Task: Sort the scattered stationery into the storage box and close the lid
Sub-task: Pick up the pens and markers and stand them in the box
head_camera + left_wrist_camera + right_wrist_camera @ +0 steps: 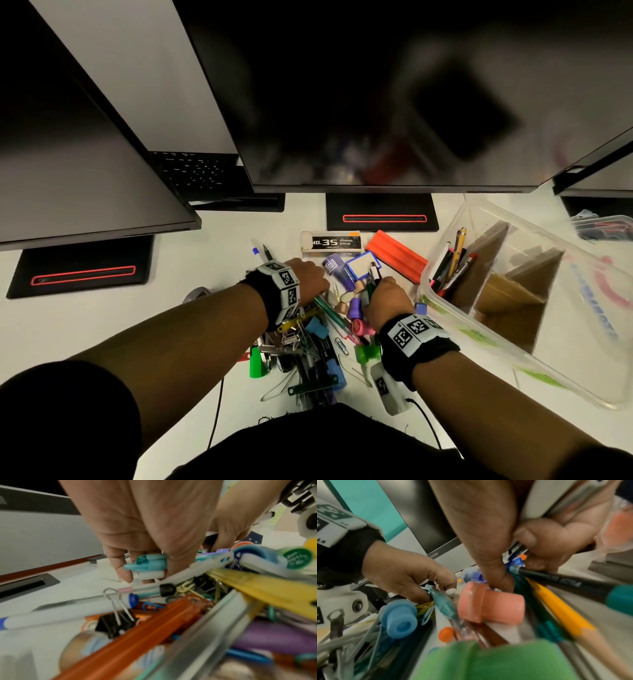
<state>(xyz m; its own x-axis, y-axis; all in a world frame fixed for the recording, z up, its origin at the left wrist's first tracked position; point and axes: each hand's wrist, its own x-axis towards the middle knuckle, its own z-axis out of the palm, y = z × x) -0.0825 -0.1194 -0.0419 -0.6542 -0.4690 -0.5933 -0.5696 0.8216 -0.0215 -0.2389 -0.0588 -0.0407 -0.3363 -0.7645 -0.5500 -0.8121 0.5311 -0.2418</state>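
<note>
A heap of stationery (308, 346) lies on the white desk in front of me: pens, binder clips, paper clips, stamps. My left hand (308, 279) reaches into the heap, and its fingers and thumb pinch the clip end of a teal pen (149, 562). My right hand (383, 291) grips a bundle of pens, among them a black pen with a teal end (556, 581) and a yellow pencil (556, 612). The clear storage box (424, 274) stands open to the right, split by cardboard dividers (486, 260), with several pens (452, 263) upright in its left compartment.
Three dark monitors overhang the desk; their black stands (382, 212) sit behind the heap. A staples box (330, 242) and an orange block (397, 260) lie at the back. A pink stamp (489, 604) and a blue stamp (399, 619) lie near my hands. A clear container (603, 228) sits far right.
</note>
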